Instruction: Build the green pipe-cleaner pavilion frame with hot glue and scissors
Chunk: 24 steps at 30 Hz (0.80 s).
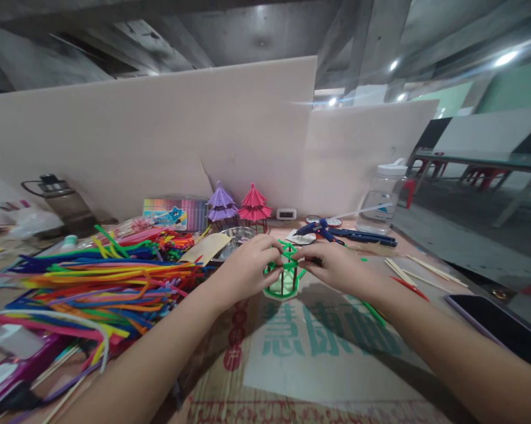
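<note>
A small pavilion model [282, 292] stands on the table's printed sheet, with a green base, brown posts and green fuzzy strips round its upper part. From the left, my left hand [255, 263] pinches the upper green strip near a post. My right hand [325, 264] closes thumb and finger on the right side of the same green pipe cleaner work. The exact contact at the fingertips is partly hidden. Just behind my right hand lies a blue glue gun [315, 228]. Two finished-looking little pavilions, one purple [222, 203] and one pink [254, 205], stand behind.
Many coloured pipe cleaners [93, 282] are heaped at left, before a marker set [177, 213] and a dark bottle [66, 203]. A metal bowl [238, 235] sits behind my left hand. At right are a clear jug [377, 203], wooden sticks [437, 271] and a phone [495, 321].
</note>
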Available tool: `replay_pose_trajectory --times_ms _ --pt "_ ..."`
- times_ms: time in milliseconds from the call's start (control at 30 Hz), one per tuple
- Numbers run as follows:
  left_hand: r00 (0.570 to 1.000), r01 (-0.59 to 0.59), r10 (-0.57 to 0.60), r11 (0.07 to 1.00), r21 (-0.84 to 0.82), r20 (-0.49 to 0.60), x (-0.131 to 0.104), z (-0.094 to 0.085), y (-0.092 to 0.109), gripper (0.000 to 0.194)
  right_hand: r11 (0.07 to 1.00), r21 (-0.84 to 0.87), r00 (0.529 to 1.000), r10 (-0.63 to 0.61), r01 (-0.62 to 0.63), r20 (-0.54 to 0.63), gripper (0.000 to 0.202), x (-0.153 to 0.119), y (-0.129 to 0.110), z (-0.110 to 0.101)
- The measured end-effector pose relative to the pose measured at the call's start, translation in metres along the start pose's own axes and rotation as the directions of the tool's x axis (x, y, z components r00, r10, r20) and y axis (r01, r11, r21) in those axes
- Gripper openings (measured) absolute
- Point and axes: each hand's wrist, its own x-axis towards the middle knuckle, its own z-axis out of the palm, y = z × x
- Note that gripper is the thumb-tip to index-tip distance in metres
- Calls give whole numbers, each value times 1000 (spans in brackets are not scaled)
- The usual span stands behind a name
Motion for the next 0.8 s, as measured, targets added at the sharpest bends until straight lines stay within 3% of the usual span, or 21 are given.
replay_pose_trajectory --times_ms 200,367,467,800 --pt "1000 3 -3 999 -38 6 1 -6 -3 17 999 18 999 32 -32 -24 26 -1 2 1" --pt "988 148 -148 989 8 -34 2 -22 -5 27 999 32 1000 24 -23 -21 24 -1 1 2" --pt "982 180 -175 981 68 -72 1 -26 -9 29 999 25 999 40 -40 -23 22 -1 1 1" --pt "984 125 -132 990 -65 -119 -1 -28 -7 10 1000 16 999 22 -21 -25 24 -1 0 1"
